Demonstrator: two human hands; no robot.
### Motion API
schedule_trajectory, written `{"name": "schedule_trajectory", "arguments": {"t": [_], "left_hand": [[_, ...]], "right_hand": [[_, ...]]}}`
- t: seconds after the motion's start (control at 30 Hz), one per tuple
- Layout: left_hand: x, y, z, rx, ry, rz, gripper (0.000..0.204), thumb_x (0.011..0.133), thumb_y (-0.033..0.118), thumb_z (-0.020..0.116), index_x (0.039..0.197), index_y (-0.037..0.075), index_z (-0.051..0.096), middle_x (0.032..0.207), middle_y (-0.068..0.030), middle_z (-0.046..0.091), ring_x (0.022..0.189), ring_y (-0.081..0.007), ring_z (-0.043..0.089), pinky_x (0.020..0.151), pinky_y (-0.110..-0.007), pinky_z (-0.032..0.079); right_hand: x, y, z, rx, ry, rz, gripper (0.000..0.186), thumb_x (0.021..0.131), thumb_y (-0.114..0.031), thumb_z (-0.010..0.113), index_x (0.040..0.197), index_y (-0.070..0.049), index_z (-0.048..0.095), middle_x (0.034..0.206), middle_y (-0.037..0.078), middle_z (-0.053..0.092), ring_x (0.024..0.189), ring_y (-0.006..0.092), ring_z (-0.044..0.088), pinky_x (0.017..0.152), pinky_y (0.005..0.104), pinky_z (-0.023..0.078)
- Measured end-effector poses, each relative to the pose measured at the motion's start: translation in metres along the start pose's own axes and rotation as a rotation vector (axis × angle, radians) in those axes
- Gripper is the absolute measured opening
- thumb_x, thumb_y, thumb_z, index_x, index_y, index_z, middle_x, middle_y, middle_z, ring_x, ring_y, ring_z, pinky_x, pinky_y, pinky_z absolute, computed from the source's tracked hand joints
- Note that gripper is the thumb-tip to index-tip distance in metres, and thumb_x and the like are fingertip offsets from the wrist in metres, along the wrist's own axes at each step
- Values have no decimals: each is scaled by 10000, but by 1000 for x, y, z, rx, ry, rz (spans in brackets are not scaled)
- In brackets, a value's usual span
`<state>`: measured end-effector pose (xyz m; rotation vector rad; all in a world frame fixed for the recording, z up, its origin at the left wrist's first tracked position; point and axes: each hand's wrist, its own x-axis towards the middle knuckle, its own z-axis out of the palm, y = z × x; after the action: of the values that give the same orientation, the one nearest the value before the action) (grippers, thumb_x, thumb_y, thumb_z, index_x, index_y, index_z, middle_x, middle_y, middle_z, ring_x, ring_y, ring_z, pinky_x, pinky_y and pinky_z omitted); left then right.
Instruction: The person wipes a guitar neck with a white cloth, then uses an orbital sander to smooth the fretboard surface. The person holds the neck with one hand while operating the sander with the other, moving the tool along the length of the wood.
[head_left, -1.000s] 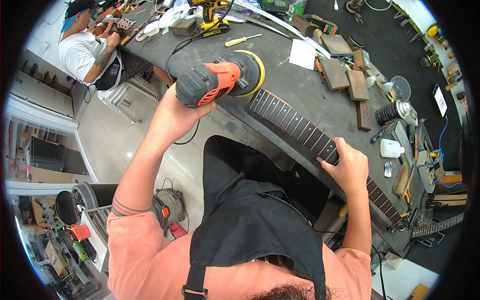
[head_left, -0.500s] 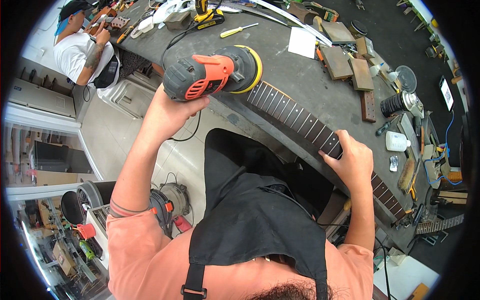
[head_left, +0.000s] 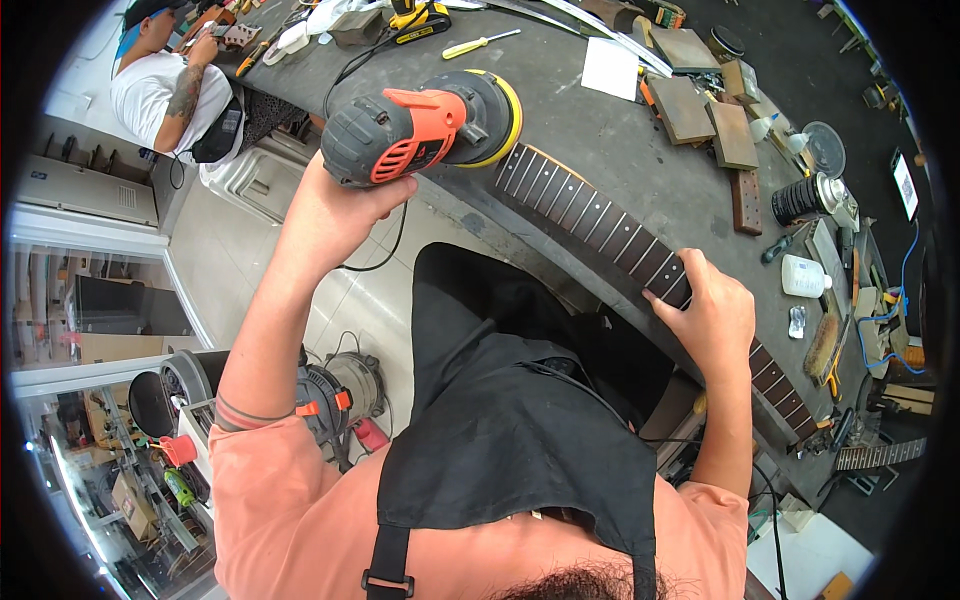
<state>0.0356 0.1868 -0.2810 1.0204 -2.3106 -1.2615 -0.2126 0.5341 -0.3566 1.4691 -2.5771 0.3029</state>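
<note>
My left hand (head_left: pixel 345 215) is closed around the body of an orange and black electric sander (head_left: pixel 425 125), which has a round, yellow-edged pad. The pad stands on edge at the far left end of a guitar neck (head_left: pixel 580 210); whether they touch I cannot tell. Dark fretboard, metal frets and pale dot inlays face up on the neck, which lies along the bench's near edge. My right hand (head_left: pixel 712 310) grips the neck past its middle, thumb on the near side and fingers over the far side, covering part of the fretboard.
On the grey workbench (head_left: pixel 560 110) lie a yellow-handled screwdriver (head_left: pixel 480 43), white paper (head_left: pixel 610 68), wooden blocks (head_left: pixel 683 110), a white bottle (head_left: pixel 805 276) and a brush (head_left: pixel 822 345). A co-worker (head_left: pixel 175 105) sits at far left. A vacuum (head_left: pixel 350 385) stands on the floor.
The whole view has shifted slightly, so the bench sits a little higher in it. The sander has moved very slightly left along the neck's end. Both hands keep their grips.
</note>
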Motion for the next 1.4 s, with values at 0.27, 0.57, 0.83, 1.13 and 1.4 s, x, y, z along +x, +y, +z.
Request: {"name": "schedule_trajectory", "arguments": {"t": [0.27, 0.57, 0.83, 1.13, 1.4], "left_hand": [[-11, 1, 1, 8, 7, -41, 326, 938, 91, 875, 1238, 14, 774, 892, -15, 751, 769, -99, 680, 709, -314, 565], [-64, -37, -19, -115, 135, -96, 328, 962, 111, 876, 1261, 16, 783, 997, -25, 789, 842, -139, 739, 725, -323, 586], [-98, -64, -6, -189, 152, -264, 283, 963, 131, 889, 1205, 25, 787, 936, -18, 769, 778, -109, 701, 672, -302, 547], [-76, -60, -3, -102, 130, -15, 464, 950, 37, 878, 1394, 25, 747, 1190, -44, 790, 1046, -129, 715, 951, -337, 570], [-70, -52, -6, -146, 123, -65, 346, 964, 61, 874, 1292, 18, 772, 1013, 0, 779, 836, -88, 677, 746, -302, 569]], "right_hand": [[7, 2, -5, 66, -73, 33, 558, 778, -362, 1000, 1165, -122, 676, 930, 77, 803, 835, 338, 784, 714, 453, 597], [6, -12, -7, 200, -234, -33, 597, 778, -349, 991, 1218, -85, 686, 936, 143, 804, 887, 384, 791, 764, 480, 591], [-2, -18, 4, 60, -96, -134, 642, 755, -325, 1020, 1266, -93, 708, 979, 88, 813, 824, 319, 791, 714, 433, 602], [-12, -21, 5, 1, -95, -131, 688, 758, -294, 1020, 1325, -67, 703, 1138, 102, 824, 889, 337, 794, 786, 432, 616], [-10, -24, 7, -1, 1, -183, 686, 721, -292, 1031, 1296, -95, 714, 987, 72, 799, 781, 296, 769, 713, 407, 597]]}}
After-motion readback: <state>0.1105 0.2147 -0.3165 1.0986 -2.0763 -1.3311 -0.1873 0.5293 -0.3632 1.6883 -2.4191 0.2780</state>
